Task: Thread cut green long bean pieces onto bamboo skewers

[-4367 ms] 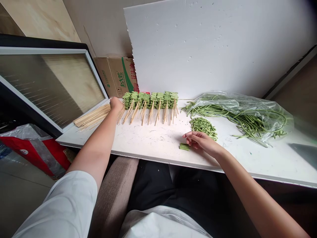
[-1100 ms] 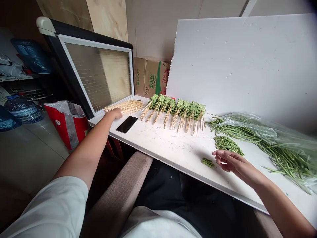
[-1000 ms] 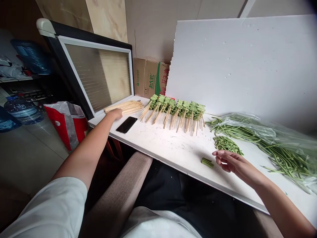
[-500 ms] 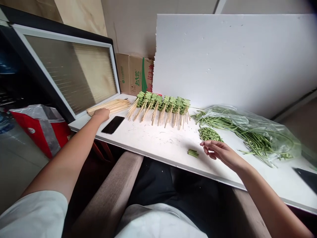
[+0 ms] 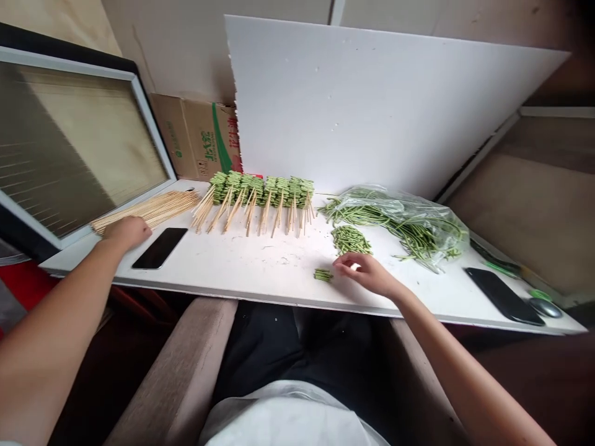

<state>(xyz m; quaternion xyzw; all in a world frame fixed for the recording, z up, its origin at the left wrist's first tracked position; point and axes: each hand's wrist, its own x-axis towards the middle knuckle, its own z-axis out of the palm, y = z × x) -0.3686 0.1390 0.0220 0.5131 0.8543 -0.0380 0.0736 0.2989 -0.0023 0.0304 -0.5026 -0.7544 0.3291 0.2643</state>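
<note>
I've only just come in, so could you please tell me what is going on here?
A person is working with green beans at a table. Their left hand is at the loose sticks, though whether it grips any is unclear. Their right hand is beside a short row of cut beans. Behind that hand lies a pile of cut beans. Skewered beans are stacked towards the back, and long beans lie partly in a plastic bag.

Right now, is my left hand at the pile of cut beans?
No, your left hand is at the loose sticks, beside the phone.
</note>
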